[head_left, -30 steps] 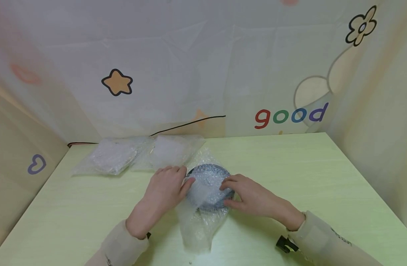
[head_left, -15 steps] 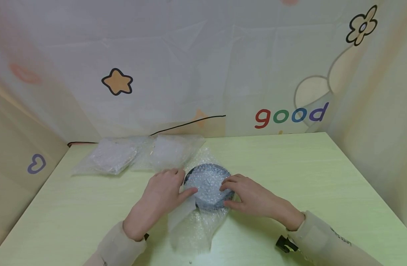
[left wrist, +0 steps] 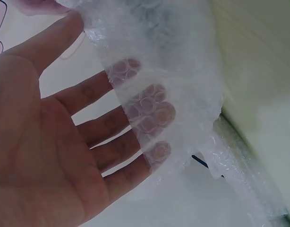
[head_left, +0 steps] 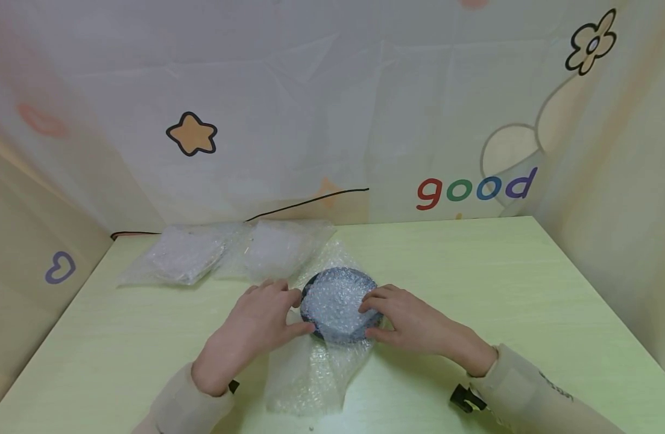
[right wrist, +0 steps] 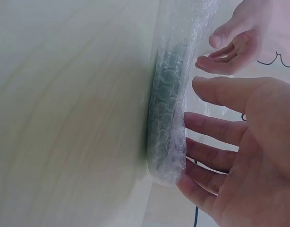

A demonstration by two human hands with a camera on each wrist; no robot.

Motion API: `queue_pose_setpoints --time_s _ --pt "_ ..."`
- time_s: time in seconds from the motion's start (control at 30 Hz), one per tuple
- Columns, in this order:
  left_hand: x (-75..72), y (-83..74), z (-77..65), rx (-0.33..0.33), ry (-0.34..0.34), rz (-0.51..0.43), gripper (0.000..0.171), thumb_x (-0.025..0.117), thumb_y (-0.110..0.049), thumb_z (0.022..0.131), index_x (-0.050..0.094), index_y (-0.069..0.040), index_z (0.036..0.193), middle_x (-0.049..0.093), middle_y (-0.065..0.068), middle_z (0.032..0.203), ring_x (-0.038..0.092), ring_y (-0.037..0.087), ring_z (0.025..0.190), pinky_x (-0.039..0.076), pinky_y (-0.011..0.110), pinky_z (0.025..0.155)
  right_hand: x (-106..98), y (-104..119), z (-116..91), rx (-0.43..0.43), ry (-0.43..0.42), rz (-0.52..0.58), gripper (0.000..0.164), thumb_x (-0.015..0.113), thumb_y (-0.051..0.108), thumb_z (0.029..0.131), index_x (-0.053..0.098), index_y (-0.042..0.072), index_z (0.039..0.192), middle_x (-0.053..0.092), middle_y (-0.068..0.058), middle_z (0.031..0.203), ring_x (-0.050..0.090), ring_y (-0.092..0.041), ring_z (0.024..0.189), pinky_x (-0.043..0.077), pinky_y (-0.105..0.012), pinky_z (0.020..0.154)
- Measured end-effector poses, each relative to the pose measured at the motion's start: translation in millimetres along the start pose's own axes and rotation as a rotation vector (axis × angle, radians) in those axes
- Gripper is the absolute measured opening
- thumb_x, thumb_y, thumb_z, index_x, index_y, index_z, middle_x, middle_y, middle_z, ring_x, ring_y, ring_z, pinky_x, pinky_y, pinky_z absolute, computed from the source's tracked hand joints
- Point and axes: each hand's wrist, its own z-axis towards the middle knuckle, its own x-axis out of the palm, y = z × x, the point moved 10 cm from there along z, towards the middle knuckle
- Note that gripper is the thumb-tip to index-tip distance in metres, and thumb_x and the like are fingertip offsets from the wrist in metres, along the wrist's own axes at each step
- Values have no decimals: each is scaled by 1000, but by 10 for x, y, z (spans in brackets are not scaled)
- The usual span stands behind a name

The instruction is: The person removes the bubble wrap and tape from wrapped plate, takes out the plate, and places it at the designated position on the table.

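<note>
A round, dark blue-grey flat thing lies under bubble wrap at the middle of the table; its kind is hidden by the wrap. My left hand is at its left edge, thumb apart from the fingers. In the left wrist view, nearly straight fingertips show through a sheet of the wrap. On the right side, my right hand touches the wrapped edge with loosely bent, spread fingers. In the right wrist view, the wrapped side stands beside those fingertips.
Two more flat bubble-wrapped packets, a left one and a right one, lie at the back left of the pale green table. A printed curtain hangs behind it. A dark clip hangs by the right sleeve.
My left hand has moved left and slightly nearer, off the top of the round thing. A wrap flap has spread left and downward, baring its dark left rim. The right hand stays put.
</note>
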Motion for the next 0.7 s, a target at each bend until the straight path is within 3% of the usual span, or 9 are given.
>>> queue_pose_setpoints --time_s 0.47,0.7 --pt "11 53 -54 -15 124 -37 36 88 -38 81 67 -10 89 59 0 85 59 24 81 51 41 78 -6 16 -3 -14 6 11 27 76 18 95 70 4 117 66 -7 121 58 -30 117 49 -48 101" --pt "42 130 -71 -70 200 -48 32 89 -34 80 69 -10 87 61 -2 84 61 22 79 52 39 74 3 6 -7 -11 14 12 27 75 19 95 70 4 118 66 -6 121 58 -30 118 49 -48 101"
